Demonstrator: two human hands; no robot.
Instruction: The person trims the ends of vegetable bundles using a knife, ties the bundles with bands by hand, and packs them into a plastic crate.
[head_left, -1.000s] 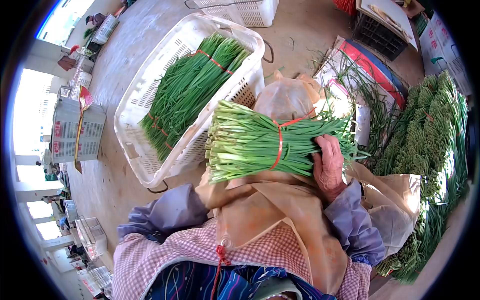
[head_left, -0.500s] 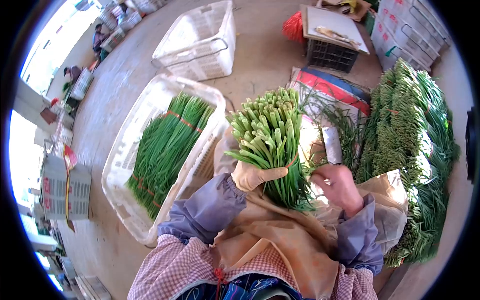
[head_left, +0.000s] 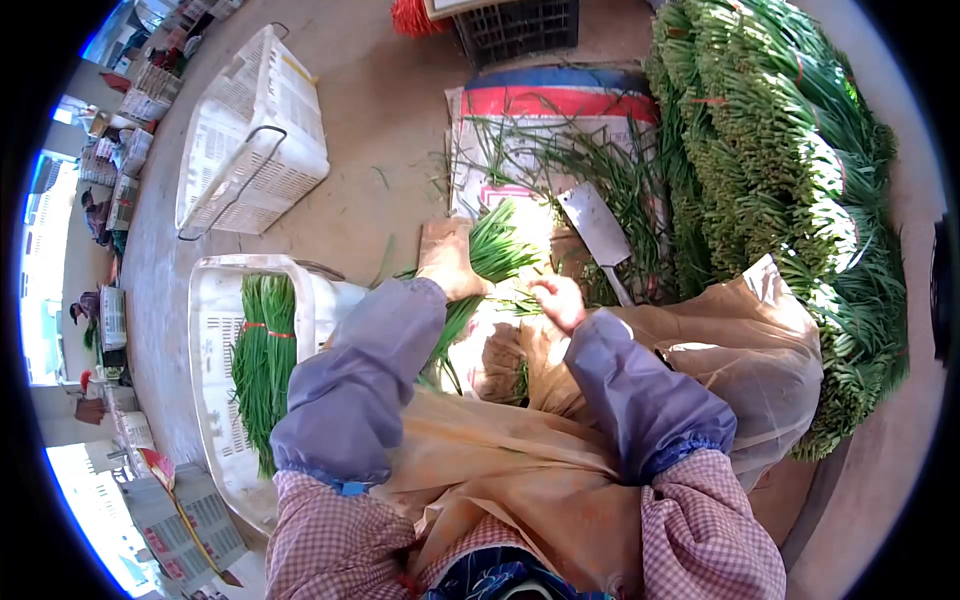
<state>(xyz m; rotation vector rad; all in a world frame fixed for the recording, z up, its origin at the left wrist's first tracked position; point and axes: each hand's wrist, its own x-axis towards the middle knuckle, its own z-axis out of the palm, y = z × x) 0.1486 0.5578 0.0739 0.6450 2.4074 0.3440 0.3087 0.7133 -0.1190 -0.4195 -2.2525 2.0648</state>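
Greens (head_left: 505, 240) in a long, slender bunch lie under the left hand (head_left: 450, 262), over the printed sack (head_left: 560, 102) spread in front of the person's knees. The left hand's fingers are wrapped around the bunch, while the right hand (head_left: 560, 302) sits just beside it with fingers curled; whether these pinch any stalks I cannot tell, as glare washes out that spot. Such leaves should be light, soft and limp, easily creased and perhaps a little slippery if damp, so a broad, gentle hold around the middle would suit, with the firmer stalk ends taking more pressure than the leafy tips. A cleaver (head_left: 594, 224) lies to the right of the hands among loose leaves, near a tall heap of greenery (head_left: 765, 160); at left, a white crate (head_left: 209, 380) holds a bundle (head_left: 265, 370) tied with a red band (head_left: 268, 330). Faint lettering shows on the sack, and reddish marks on a grey crate (head_left: 185, 525), but all are too small to read; no brand can be made out.
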